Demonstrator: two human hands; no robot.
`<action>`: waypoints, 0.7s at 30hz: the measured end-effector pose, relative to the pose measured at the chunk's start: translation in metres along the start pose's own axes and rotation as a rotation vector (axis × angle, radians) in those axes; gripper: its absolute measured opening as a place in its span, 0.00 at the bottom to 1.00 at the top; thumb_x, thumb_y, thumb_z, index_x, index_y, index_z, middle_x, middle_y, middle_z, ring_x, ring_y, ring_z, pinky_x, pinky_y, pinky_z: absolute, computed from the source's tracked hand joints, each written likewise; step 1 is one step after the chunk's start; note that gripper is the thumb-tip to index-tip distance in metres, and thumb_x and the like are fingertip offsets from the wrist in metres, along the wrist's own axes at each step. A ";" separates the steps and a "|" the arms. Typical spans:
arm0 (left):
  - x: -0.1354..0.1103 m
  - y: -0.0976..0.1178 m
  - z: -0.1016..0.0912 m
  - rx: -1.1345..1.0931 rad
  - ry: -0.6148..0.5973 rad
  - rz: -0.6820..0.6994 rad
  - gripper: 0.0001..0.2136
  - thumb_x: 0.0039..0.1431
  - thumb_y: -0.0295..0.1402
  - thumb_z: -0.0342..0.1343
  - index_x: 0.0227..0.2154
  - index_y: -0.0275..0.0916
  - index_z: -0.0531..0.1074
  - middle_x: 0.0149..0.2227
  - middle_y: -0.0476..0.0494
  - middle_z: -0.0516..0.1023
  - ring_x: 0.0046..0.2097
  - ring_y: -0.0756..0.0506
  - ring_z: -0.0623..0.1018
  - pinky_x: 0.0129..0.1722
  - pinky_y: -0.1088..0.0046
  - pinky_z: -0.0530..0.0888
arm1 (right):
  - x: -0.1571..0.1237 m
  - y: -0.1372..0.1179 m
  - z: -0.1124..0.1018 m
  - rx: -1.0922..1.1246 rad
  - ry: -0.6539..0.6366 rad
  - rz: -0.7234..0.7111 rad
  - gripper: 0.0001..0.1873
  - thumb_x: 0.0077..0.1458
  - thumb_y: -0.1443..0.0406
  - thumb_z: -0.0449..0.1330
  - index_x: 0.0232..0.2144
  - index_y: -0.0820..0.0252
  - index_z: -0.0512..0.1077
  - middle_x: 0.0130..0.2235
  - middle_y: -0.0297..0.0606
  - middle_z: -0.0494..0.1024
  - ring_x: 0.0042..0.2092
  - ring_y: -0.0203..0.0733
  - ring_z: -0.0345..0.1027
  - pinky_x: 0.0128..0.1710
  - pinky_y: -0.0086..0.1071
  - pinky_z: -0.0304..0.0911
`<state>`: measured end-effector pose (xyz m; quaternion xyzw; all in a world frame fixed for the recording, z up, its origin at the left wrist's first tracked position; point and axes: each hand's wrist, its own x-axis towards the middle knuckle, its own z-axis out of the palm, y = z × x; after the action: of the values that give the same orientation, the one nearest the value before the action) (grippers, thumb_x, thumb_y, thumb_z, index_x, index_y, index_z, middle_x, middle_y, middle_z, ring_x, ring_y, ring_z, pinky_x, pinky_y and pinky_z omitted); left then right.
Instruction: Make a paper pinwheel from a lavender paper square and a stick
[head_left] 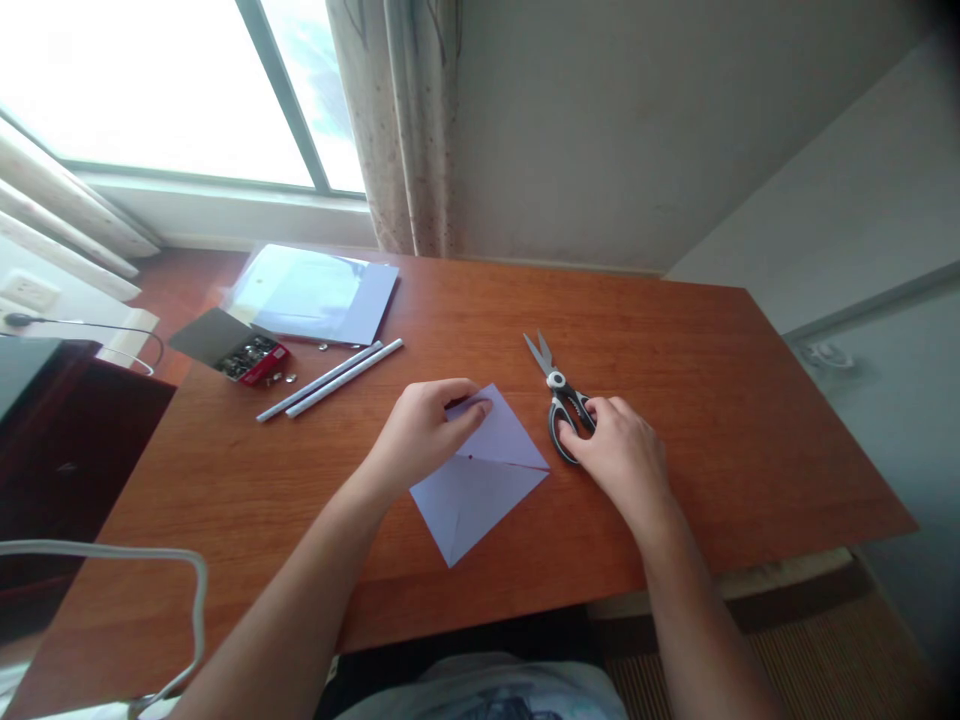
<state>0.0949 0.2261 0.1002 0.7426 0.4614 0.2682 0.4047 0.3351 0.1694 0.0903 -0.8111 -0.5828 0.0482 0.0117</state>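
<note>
A square of pale lilac paper lies on the table with one corner toward me. Cuts or creases run from its corners toward a small dark dot near the middle. My left hand pinches the paper close to its far corner, thumb on top. To the right, a pair of scissors with black and grey handles lies with slightly parted blades pointing away from me. The fingers and thumb of my right hand are closed round the scissors' handles.
Two rolled paper sticks lie left of the paper. Behind them are an open red box of small metal pieces, a few loose pieces, and a clear packet of paper sheets. A white cable loops at the near left of the wooden table.
</note>
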 end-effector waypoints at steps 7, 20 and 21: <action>0.001 0.000 0.000 0.000 0.013 0.000 0.13 0.63 0.37 0.55 0.25 0.37 0.72 0.23 0.53 0.68 0.27 0.51 0.66 0.29 0.74 0.60 | 0.002 0.006 -0.001 0.040 0.006 0.003 0.15 0.56 0.51 0.60 0.35 0.55 0.75 0.39 0.39 0.80 0.40 0.51 0.75 0.32 0.36 0.54; 0.001 -0.002 0.002 -0.042 0.049 0.026 0.10 0.62 0.37 0.55 0.32 0.37 0.77 0.30 0.48 0.79 0.32 0.48 0.74 0.31 0.75 0.67 | -0.003 0.008 0.003 0.040 0.041 -0.052 0.17 0.58 0.52 0.62 0.42 0.58 0.75 0.43 0.43 0.79 0.44 0.53 0.75 0.34 0.38 0.58; 0.001 -0.002 0.001 -0.042 0.055 0.024 0.10 0.62 0.37 0.55 0.33 0.37 0.78 0.31 0.47 0.80 0.32 0.48 0.74 0.31 0.75 0.67 | -0.003 0.008 0.003 0.038 0.039 -0.056 0.17 0.58 0.52 0.62 0.42 0.58 0.75 0.43 0.43 0.79 0.44 0.53 0.75 0.34 0.38 0.59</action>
<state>0.0954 0.2267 0.0979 0.7316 0.4578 0.3031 0.4041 0.3413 0.1636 0.0874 -0.7950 -0.6037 0.0430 0.0398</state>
